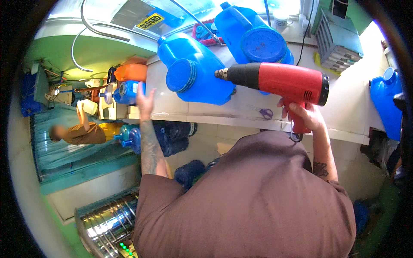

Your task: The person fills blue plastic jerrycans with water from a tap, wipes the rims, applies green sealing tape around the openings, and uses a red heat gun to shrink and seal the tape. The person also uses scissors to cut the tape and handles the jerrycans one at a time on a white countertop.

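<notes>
My right hand (305, 116) grips the handle of a red and black heat gun (287, 79), its metal nozzle pointing left. Just beyond the nozzle, a blue plastic water container (206, 77) with a large round blue cap (181, 75) lies tilted on the white counter (167, 108). Behind the heat gun is a second blue water container (232, 29), also with a wide round cap. To the left, my left hand (146, 101) is raised with its fingers spread and nothing in it. Near the counter's front edge lie purple-handled scissors (266, 113).
A red tray (197, 34) of blue caps sits behind the containers. Orange and blue jugs (130, 72) stand at the counter's left end, near another person (87, 130) holding a pale container. Several large water bottles (188, 172) are on the floor. Another blue container (385, 100) is at right.
</notes>
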